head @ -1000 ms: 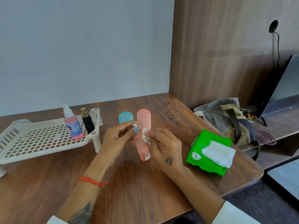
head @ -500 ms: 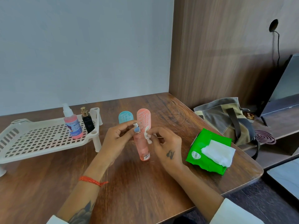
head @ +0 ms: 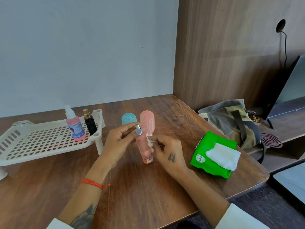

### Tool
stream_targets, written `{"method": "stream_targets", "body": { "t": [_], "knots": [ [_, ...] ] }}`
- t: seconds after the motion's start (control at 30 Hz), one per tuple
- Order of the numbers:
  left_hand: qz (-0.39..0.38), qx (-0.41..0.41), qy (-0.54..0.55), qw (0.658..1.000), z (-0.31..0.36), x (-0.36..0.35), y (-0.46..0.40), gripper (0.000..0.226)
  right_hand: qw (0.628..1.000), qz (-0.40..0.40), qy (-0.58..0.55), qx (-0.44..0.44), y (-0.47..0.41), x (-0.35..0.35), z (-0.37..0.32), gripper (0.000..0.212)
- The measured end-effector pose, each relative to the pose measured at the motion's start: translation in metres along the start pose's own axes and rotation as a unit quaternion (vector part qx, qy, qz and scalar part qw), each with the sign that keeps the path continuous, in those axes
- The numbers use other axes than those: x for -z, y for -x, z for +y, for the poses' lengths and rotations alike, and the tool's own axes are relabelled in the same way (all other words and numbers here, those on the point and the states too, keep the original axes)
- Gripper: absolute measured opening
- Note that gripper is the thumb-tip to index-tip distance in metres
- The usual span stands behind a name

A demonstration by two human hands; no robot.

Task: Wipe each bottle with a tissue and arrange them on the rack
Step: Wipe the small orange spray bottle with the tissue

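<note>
Fingers (head: 132, 129) pinch one pink bottle (head: 146, 149), right hand (head: 168, 154) seemingly pressing one tissue (head: 151, 144); two bottles racked.

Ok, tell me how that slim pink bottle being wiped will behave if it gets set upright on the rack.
The slim pink bottle is tall with a narrow base, so it probably tips easily. The rack is an open grid, which may leave it unsteady. Its smooth, glossy body could slip, though the left hand grips it near the cap while the right hand wipes.
</note>
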State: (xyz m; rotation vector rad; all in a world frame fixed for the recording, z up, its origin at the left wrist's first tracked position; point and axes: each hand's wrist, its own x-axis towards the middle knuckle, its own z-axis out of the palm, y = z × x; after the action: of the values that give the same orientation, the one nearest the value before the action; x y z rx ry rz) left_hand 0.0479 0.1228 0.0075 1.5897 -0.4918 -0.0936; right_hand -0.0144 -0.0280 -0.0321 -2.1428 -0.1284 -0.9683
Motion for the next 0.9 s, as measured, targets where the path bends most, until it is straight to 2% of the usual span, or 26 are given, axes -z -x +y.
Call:
{"method": "stream_targets", "body": {
  "t": [0.07, 0.17, 0.27, 0.5, 0.67, 0.77, 0.9],
  "knots": [
    [0.014, -0.002, 0.001, 1.000, 0.000, -0.001, 0.000, 0.028, 0.999, 0.033, 0.016, 0.002, 0.001, 0.001, -0.002, 0.018],
    [0.034, -0.011, -0.006, 0.999, -0.002, -0.002, -0.001, 0.025, 0.994, 0.087, 0.004, 0.066, 0.001, 0.001, -0.008, 0.022],
    [0.047, -0.022, -0.016, 0.999, -0.004, -0.002, -0.001, 0.028, 0.992, 0.059, 0.010, 0.112, 0.003, -0.002, -0.012, 0.023],
    [0.058, -0.023, -0.023, 0.998, -0.005, -0.002, -0.003, 0.030, 0.998, 0.011, 0.020, 0.063, 0.001, 0.002, -0.003, 0.023],
    [0.062, -0.035, -0.032, 0.997, -0.007, -0.001, -0.004, 0.027, 0.993, 0.057, 0.042, 0.090, 0.003, 0.004, -0.011, 0.024],
    [0.063, -0.037, -0.037, 0.997, -0.009, 0.000, -0.004, 0.029, 0.990, 0.018, 0.078, 0.115, 0.006, 0.002, -0.012, 0.024],
    [0.069, -0.037, -0.048, 0.996, -0.008, -0.001, -0.004, 0.033, 0.991, -0.016, 0.082, 0.106, 0.006, 0.004, -0.011, 0.021]
  ]
}}
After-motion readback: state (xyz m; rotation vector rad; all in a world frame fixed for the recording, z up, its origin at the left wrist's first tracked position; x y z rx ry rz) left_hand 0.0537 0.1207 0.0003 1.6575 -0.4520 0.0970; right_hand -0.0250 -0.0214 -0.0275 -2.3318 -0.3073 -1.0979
